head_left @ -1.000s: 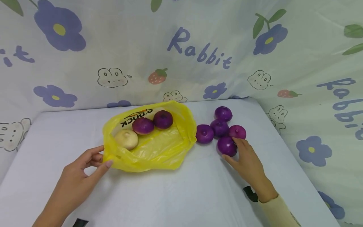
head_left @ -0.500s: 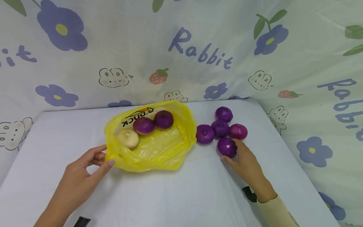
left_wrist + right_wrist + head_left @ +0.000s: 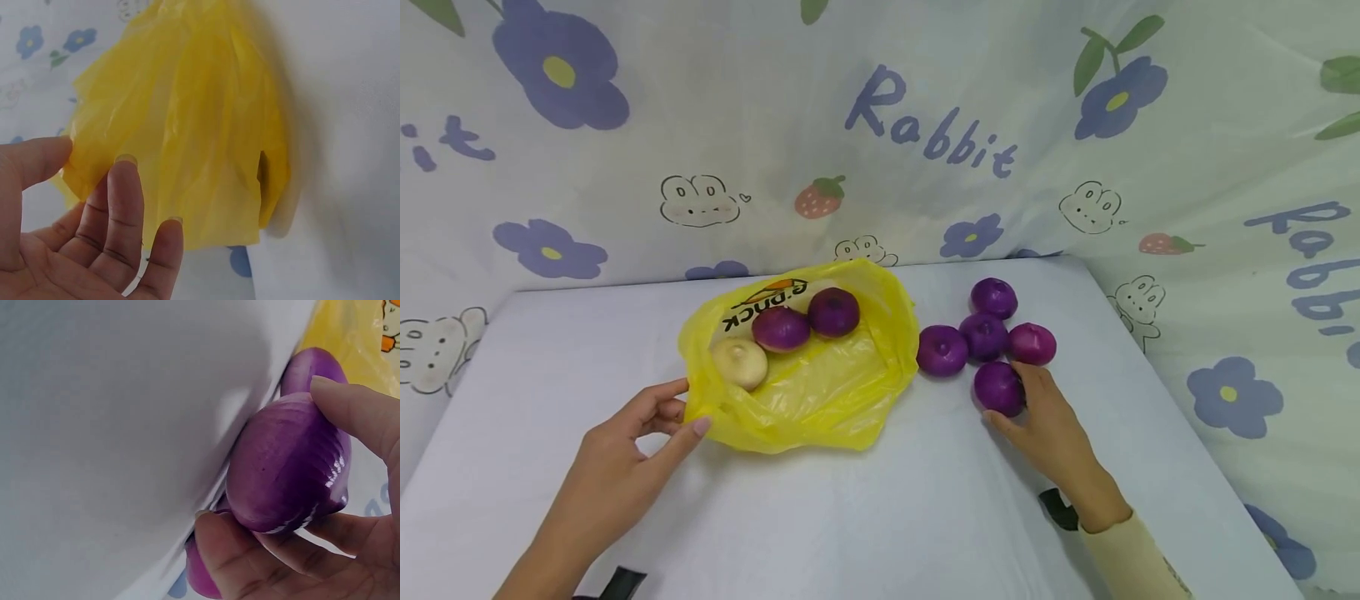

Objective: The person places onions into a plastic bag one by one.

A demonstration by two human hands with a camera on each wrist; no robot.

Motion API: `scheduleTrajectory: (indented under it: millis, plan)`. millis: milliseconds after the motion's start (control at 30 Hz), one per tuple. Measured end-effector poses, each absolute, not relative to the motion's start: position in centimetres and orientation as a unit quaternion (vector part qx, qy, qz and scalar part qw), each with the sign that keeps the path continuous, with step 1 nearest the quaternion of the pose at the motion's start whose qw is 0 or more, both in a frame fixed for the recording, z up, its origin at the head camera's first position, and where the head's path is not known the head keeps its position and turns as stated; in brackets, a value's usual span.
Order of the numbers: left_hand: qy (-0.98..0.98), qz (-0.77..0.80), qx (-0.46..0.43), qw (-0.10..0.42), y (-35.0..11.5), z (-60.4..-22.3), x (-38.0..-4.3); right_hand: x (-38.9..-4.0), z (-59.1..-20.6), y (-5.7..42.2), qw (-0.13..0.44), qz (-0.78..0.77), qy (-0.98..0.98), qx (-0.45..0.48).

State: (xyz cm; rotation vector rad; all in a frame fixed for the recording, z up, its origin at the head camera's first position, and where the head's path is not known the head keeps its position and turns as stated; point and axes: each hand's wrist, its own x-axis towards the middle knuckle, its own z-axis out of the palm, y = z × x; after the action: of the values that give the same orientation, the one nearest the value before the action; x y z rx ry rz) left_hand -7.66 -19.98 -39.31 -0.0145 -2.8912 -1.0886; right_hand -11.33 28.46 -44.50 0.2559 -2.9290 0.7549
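Note:
In the head view, my left hand (image 3: 625, 458) pinches the near left rim of a yellow plastic bag (image 3: 820, 417), which lies with its mouth spread. Inside the bag are a pale onion (image 3: 741, 364) and two red onions, one in the middle (image 3: 781, 329) and one further right (image 3: 833, 312). My right hand (image 3: 1060, 437) grips another red onion (image 3: 998, 389) between thumb and fingers, right of the bag. The right wrist view shows that onion (image 3: 287, 465) up close, with its pointed tip towards the palm. Whether it still touches the table cannot be told.
Several more red onions cluster behind the gripped one: left (image 3: 942, 351), centre (image 3: 984, 337), back (image 3: 994, 298) and right (image 3: 1032, 344). The left one is against the bag's edge. Everything is on a white-covered table (image 3: 880, 525) before a printed cloth backdrop (image 3: 760, 100).
The bag's left rim has shifted slightly right with my left hand. The red onion in my right hand has come slightly away from the pinkish one at its right.

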Motion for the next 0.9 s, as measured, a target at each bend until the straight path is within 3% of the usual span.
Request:
scheduleTrajectory:
  millis: [400, 900]
  plan:
    - [-0.933, -0.358, -0.011, 0.044, -20.1, -39.0, -7.7, -10.8, -41.7, 27.1, 0.065, 0.246, -0.961, 0.110]
    - [-0.931, -0.363, -0.010, 0.033, -20.1, -38.8, -7.4, -11.5, -37.1, 21.7, 0.085, 0.217, -0.952, 0.200]
